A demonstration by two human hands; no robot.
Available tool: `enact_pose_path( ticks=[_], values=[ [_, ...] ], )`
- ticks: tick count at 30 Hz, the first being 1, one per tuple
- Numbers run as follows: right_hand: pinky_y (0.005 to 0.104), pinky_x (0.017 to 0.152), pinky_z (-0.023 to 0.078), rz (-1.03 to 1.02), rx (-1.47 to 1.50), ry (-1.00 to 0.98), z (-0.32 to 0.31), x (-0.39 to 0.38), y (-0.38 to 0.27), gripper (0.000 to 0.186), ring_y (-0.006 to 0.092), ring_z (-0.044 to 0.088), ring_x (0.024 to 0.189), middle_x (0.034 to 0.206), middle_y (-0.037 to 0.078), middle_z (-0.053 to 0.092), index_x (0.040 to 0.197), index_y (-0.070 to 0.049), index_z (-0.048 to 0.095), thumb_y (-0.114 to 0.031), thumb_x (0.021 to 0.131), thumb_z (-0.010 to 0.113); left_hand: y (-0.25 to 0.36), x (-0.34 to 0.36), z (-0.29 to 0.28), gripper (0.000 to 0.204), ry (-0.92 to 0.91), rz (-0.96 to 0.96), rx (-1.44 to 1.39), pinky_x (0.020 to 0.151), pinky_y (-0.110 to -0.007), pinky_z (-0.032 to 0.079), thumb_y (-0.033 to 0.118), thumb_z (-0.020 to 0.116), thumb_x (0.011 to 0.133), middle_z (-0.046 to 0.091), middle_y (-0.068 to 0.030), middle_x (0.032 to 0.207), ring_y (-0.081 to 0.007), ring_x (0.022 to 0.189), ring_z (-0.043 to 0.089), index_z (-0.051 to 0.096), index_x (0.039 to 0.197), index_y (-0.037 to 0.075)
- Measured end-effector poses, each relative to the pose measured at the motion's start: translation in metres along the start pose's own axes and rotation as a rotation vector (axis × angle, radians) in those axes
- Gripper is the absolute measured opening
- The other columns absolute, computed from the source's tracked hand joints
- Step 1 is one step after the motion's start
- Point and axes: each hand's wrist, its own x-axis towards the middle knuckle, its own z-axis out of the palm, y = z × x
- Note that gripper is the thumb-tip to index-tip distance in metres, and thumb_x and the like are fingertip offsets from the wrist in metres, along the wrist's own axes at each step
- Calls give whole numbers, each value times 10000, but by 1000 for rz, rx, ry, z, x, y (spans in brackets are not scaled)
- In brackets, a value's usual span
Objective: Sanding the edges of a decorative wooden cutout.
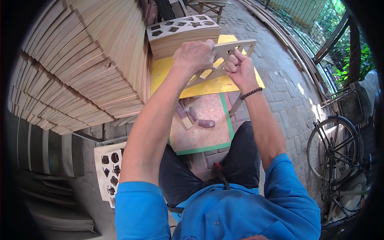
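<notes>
My left hand (194,58) grips a wooden panel (221,74) with cut-out shapes, held up on edge and tilted over a yellow board (162,74). My right hand (238,68), wearing a dark bead bracelet, is curled at one of the panel's openings near its right end; whatever its fingers hold is hidden. Behind the panel, at the back left of the yellow board, stands a stack of similar cut-out panels (180,46). Below the board, several purple and tan scraps (206,123) lie on a pink patterned mat (200,141) edged with green.
Tall stacks of wooden boards (80,68) fill the left. Another cut-out panel (102,186) is beside my left forearm. A bicycle (332,150) stands at the right on paving, below a fence (292,18). A wooden stool (208,8) is at the back.
</notes>
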Motion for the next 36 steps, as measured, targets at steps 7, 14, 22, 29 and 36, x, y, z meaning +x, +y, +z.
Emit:
enact_pose_path(
  ticks=[7, 14, 22, 29, 36],
  values=[
    [527, 694, 517, -546, -1958, -102, -3, -8, -20, 332, 398, 711, 821, 832, 253, 686, 1240, -41, 613, -113, 921, 557, -6, -2, 2, 381, 18, -66, 13, 867, -511, 537, 416, 530, 1002, 728, -211, 1007, -392, 1000, 694, 639, 1076, 58],
    [463, 571, 516, -420, -2460, -291, -4, -2, -58, 301, 333, 730, 769, 814, 206, 707, 1199, -89, 613, -92, 899, 582, 0, 0, 5, 353, 57, -20, -16, 866, -511, 541, 406, 528, 998, 733, -194, 1012, -393, 999, 694, 650, 1087, 88],
    [250, 470, 397, -79, -294, 86, 15, -8, -3, 177, 98, 531, 610, 686, 31, 553, 1016, 38, 621, -132, 1017, 573, -5, 1, 8, 359, 90, -11, -6, 857, -500, 550, 393, 536, 990, 740, -190, 985, -386, 984, 704, 658, 1075, 66],
    [420, 573, 488, -778, -1544, 22, -21, 5, 21, 379, 274, 662, 631, 787, 143, 691, 1329, -10, 582, -139, 974, 560, -7, 1, 7, 373, 67, -23, 4, 857, -499, 553, 404, 527, 993, 737, -200, 985, -383, 981, 707, 660, 1083, 67],
    [391, 491, 523, -860, -2504, -213, -33, -6, -36, 444, 269, 726, 641, 723, 102, 694, 1376, -69, 570, -94, 933, 556, -1, 1, 3, 371, 32, -44, 16, 858, -498, 554, 400, 516, 1001, 737, -186, 1023, -377, 991, 703, 651, 1110, 72]
  ],
)
